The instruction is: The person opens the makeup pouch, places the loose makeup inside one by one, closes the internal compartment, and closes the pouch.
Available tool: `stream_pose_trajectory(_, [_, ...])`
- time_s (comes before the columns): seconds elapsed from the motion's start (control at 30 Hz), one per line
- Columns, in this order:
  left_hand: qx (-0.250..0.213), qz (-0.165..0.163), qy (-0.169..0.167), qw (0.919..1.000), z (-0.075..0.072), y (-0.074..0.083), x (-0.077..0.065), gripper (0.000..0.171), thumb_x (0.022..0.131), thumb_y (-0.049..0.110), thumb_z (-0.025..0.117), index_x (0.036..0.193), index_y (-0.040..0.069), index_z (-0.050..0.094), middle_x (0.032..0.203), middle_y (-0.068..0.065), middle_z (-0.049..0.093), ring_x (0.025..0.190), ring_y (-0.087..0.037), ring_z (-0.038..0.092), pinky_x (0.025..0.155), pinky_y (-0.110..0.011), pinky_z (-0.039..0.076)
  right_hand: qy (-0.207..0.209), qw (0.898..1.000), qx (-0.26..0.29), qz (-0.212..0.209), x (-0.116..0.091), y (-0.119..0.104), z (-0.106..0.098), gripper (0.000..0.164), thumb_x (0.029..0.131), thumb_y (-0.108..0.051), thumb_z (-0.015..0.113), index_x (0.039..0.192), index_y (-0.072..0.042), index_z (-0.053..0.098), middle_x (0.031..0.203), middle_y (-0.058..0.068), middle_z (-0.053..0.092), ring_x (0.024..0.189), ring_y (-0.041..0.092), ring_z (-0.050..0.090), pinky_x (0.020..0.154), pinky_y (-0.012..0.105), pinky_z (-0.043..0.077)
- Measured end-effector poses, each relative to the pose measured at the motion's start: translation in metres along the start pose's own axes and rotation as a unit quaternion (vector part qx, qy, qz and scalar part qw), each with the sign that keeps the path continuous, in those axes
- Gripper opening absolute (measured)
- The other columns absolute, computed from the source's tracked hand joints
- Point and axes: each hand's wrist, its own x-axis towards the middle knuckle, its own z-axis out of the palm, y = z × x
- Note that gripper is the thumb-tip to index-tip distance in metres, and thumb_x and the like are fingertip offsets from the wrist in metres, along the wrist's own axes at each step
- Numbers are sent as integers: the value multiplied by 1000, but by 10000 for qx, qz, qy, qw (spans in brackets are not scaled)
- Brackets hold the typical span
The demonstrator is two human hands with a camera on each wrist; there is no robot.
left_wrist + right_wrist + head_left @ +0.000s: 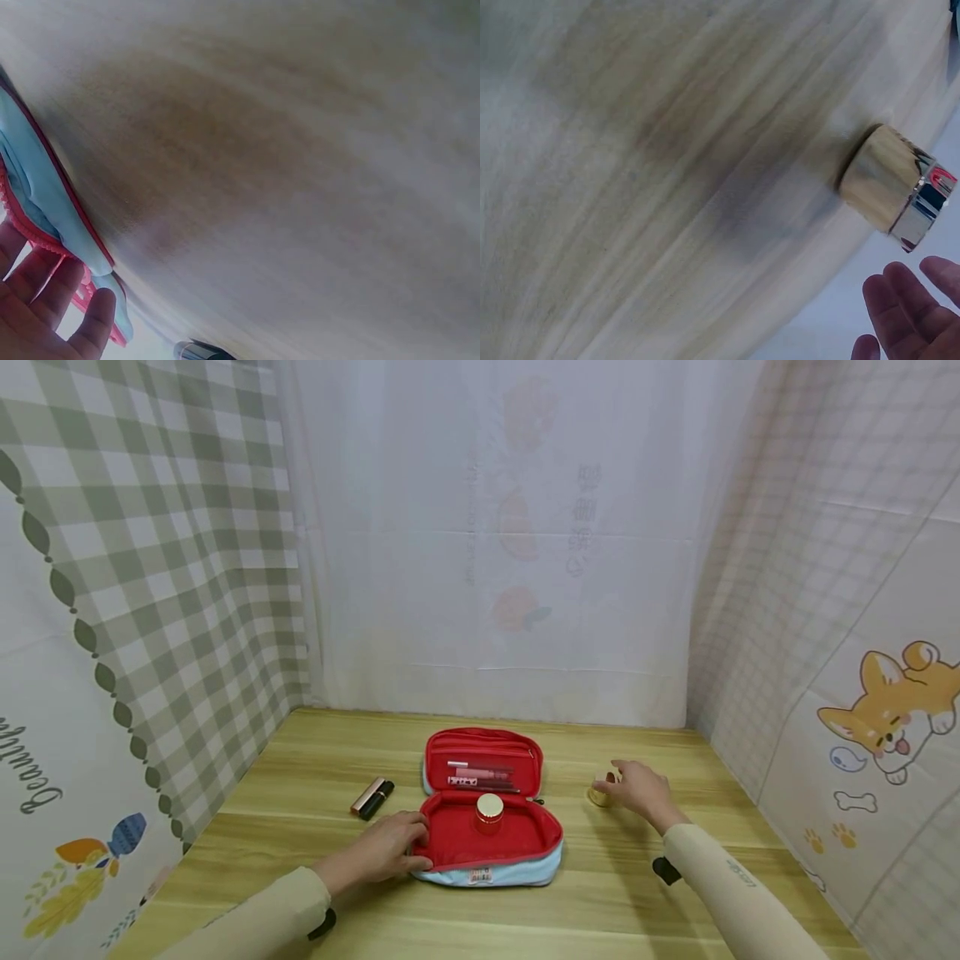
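Smooth sleeves (742, 885) flank a cloth pouch (521, 870) and shiny cylinder (883, 181).

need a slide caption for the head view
Left hand at the edge of an open red-lined pouch with a gold-lidded jar inside; right hand beside a gold container.

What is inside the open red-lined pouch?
The pouch holds a gold-capped jar in its near half and slim items in the far half. The spot behind the jar is hidden.

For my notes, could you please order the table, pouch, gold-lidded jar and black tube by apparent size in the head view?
Table
Pouch
Jar and black tube, unsure: the tube looks longer but slimmer.
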Motion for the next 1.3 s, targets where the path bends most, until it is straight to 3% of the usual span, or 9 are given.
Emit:
stream_pose_trajectory(0.1, [0,-69,-104,9999,-1,1,1,23,88,36,76,88,15,65,109,0,60,102,-19,57,84,-37,49,-24,10000,-77,-57,0,3,6,45,92,-42,68,111,-1,67,100,20,68,95,40,62,80,60,43])
stream_pose_trajectory(0.17, [5,-128,-169,9998,-1,2,2,23,88,36,76,89,16,65,110,-1,61,104,-19,57,84,-38,48,-3,9998,-125,-139,-1,5,9,32,92,-39,68,90,-8,64,79,10,63,76,29,59,69,49,43])
stream_pose_trajectory(0.23, [4,-186,-219,9996,0,2,2,23,88,37,75,90,16,65,111,-1,61,106,-20,57,85,-39,48,81,9996,-154,-244,-2,5,11,33,92,-37,69,76,-13,53,66,-1,51,64,19,48,62,41,36])
stream_pose_trajectory(0.5, [56,-112,-122,9998,0,3,1,24,88,37,75,90,16,66,112,-2,61,107,-22,57,84,-40,48,300,9985,-272,-379,-4,5,12,31,92,-33,70,74,-14,54,67,-1,53,63,19,49,60,41,39])
stream_pose_trajectory(1.3, [107,-162,-175,9997,2,1,2,23,87,37,76,89,17,65,109,1,60,104,-19,57,79,-38,47,267,9987,-228,-356,-7,-3,16,30,87,-29,73,70,-15,51,63,-2,48,62,18,46,63,41,35])
